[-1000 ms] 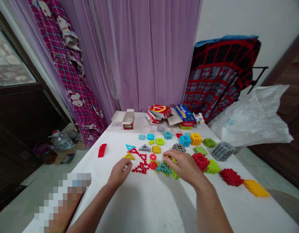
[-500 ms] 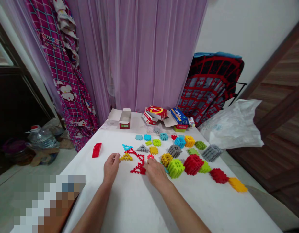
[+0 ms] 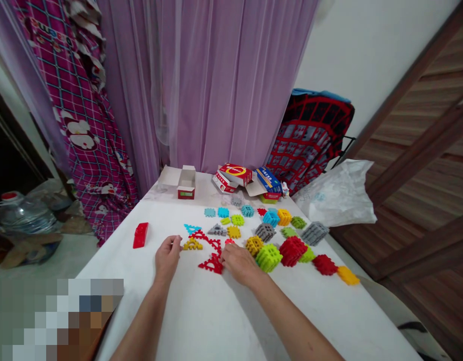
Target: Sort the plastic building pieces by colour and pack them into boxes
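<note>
My left hand (image 3: 168, 258) rests at the left of the loose pieces, fingers closed, beside a yellow triangular piece (image 3: 192, 244); whether anything small is in the fingers is hidden. My right hand (image 3: 239, 263) has its fingertips on the edge of a red triangular piece (image 3: 211, 263). More red pieces (image 3: 204, 237) run up and left from there. Above the yellow piece lies a blue triangular one (image 3: 192, 229), with a gray one (image 3: 217, 230) to its right. A yellow square piece (image 3: 234, 231) is beyond my right hand.
Stacked toothed blocks, among them lime (image 3: 269, 257), red (image 3: 293, 250) and gray (image 3: 265, 232), stand to the right. A red piece (image 3: 140, 235) lies at the left. Small boxes (image 3: 236, 174) and an open box (image 3: 186, 183) stand at the back; a plastic bag (image 3: 332, 193) is behind right.
The whole view has shifted, so the table's contents appear further left. My left fingertips have drawn closer together. My right hand stays at the red triangular piece.
</note>
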`<state>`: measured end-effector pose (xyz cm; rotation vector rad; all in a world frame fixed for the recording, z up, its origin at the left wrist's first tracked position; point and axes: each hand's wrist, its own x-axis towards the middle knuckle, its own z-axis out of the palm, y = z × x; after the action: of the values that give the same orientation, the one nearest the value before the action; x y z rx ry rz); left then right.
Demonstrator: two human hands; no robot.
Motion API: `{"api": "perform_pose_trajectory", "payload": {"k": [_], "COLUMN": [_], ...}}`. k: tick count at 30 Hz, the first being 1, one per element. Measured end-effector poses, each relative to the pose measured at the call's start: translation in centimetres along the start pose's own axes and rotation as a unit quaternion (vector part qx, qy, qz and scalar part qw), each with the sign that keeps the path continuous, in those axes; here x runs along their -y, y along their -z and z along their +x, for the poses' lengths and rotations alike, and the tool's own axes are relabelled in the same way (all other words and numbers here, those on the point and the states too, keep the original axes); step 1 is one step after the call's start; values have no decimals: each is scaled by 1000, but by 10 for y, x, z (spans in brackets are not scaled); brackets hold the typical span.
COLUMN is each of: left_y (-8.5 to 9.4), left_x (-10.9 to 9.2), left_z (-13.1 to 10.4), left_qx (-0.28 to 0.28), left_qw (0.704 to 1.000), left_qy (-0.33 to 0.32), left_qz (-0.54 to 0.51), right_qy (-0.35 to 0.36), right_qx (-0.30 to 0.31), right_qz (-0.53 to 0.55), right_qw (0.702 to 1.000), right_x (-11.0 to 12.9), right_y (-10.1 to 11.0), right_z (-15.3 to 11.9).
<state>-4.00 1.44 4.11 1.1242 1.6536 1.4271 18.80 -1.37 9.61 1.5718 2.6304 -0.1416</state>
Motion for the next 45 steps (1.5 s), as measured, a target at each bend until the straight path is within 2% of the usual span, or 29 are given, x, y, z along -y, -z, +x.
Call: {"api": "perform_pose_trajectory", "payload": {"k": [8,13,20,23,26,33,35,38,41,45], "left_y": [-2,-2,-1,-2,-2,-2,-2,-2,-2,-2], "left_x": [5,5,2,1,1,2,2,2,1,0], "left_z": [3,3,2,2,2,3,3,3,3,2], "left_qx": [1,-2,-1,-2,-2,-1,0,2,0,-1], "left_qw": [1000,1000,1000,1000,1000,1000,1000,1000,1000,1000], "left_qy": [8,7,1,0,2,5,4,3,2,2], "left_qz": [-7,-10,-16,-19,-19,-20,-21,-23,-23,-26], "right_qy": [-34,-18,0,24,61,177,135,-30,-171,-214], "right_qx": [-30,13,10,1,-33,-72,-98,-137,-125,-97], "right_qz": [37,44,67,68,71,85,113,138,128,111], "right_qw": [998,999,998,997,995,978,979,981,969,966], "right_x": [7,13,7,5,9,7,5,14,32,50], "right_y": [4,6,0,3,5,-7,-8,-7,-11,-17], "right_z": [-4,-7,-4,-4,-4,-3,-8,-16,-19,-18]}}
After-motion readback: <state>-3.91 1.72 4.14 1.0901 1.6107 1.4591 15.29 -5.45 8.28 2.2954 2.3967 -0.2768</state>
